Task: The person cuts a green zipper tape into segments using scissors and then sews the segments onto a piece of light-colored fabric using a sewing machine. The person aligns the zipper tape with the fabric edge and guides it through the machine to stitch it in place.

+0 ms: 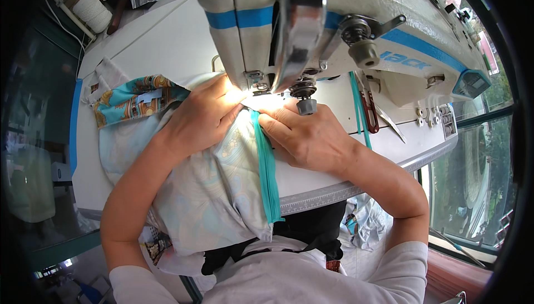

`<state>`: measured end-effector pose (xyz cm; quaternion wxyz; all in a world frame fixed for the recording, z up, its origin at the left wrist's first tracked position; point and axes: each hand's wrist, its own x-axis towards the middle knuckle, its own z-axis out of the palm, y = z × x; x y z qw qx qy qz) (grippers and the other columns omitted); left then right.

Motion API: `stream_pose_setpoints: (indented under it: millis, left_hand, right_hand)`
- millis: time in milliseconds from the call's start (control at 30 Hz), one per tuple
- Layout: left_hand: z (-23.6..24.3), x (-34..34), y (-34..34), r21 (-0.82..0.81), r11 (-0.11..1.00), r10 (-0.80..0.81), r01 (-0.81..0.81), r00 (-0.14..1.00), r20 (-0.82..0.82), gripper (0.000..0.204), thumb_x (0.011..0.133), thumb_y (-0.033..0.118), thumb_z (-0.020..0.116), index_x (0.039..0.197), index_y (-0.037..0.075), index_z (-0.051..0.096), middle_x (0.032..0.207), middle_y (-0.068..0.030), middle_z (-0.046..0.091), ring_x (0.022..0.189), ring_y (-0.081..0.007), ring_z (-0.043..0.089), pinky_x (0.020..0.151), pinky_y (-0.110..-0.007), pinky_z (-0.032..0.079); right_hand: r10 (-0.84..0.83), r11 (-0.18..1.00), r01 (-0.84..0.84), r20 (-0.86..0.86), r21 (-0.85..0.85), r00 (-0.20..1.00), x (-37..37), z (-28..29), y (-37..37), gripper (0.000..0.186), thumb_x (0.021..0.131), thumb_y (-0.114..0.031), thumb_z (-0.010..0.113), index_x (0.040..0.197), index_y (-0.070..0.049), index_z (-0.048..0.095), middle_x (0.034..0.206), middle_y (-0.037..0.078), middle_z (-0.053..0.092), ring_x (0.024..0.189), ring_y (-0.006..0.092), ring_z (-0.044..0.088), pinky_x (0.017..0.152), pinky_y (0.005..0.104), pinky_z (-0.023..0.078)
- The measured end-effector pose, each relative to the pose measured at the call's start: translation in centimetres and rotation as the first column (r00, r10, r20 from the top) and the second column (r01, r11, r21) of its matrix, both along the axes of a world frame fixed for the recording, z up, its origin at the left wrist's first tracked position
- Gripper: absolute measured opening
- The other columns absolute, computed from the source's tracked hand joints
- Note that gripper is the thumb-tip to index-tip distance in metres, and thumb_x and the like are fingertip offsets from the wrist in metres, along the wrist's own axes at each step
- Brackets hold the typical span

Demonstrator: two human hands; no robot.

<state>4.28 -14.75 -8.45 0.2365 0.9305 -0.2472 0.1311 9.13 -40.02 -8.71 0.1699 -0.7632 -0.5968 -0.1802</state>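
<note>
A light patterned fabric (222, 193) hangs over the front of the table, its printed turquoise and orange face (136, 101) folded up at the left. Along its right side runs a teal zipper (267, 173), its upper end close to the needle area of a white sewing machine (245, 42). My left hand (207, 116) is closed on the fabric, left of the presser foot. On the right, the curled fingers of my right hand (307, 134) grip the zipper's upper end. Bright lamp glare hides the fingertips and the stitching spot.
Right of my hand lie a dark-red-handled tool (368, 104), a pointed metal blade (392, 123) and another teal strip (356, 101). Small white bobbins (431, 117) sit farther right. A white thread cone (93, 12) stands at the back left. A ruler strip (317, 197) edges the table.
</note>
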Motion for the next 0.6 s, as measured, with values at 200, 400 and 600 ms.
stream_pose_setpoints:
  millis: [200, 400, 600]
  left_hand:
    - [0.0, 0.3, 0.1, -0.004, 0.999, -0.040, 0.040, 0.996, 0.077, 0.017, 0.088, 0.003, 0.070, 0.104, -0.002, 0.067, 0.104, -0.0190, 0.062, 0.096, -0.0392, 0.064, 0.086, -0.047, 0.054]
    - [0.3, -0.2, 0.3, 0.021, 0.998, -0.057, 0.054, 0.987, 0.148, 0.019, 0.083, 0.001, 0.068, 0.102, -0.003, 0.067, 0.105, -0.0187, 0.063, 0.100, -0.0382, 0.064, 0.090, -0.044, 0.055]
    - [1.2, -3.9, -2.7, 0.077, 0.996, -0.055, 0.044, 0.987, 0.148, 0.023, 0.088, 0.000, 0.067, 0.110, -0.006, 0.068, 0.113, -0.0201, 0.066, 0.112, -0.0392, 0.063, 0.101, -0.043, 0.051]
  right_hand:
    - [-0.009, 1.000, 0.009, -0.009, -0.014, 1.000, -0.1, -0.2, -0.1, 0.036, 0.083, -0.016, 0.068, 0.117, -0.004, 0.068, 0.082, 0.001, 0.068, 0.068, 0.0197, 0.060, 0.060, 0.0329, 0.049]
    - [0.064, 0.998, -0.064, -0.034, -0.003, 0.997, -0.2, 0.1, -0.3, 0.033, 0.082, -0.010, 0.078, 0.114, -0.006, 0.071, 0.115, 0.006, 0.076, 0.082, 0.0224, 0.069, 0.060, 0.0347, 0.054]
    - [0.124, 0.989, -0.124, 0.008, 0.081, 0.992, -0.1, -0.2, -0.6, 0.029, 0.076, -0.013, 0.072, 0.104, -0.004, 0.067, 0.110, 0.005, 0.074, 0.077, 0.0200, 0.065, 0.065, 0.0321, 0.056]
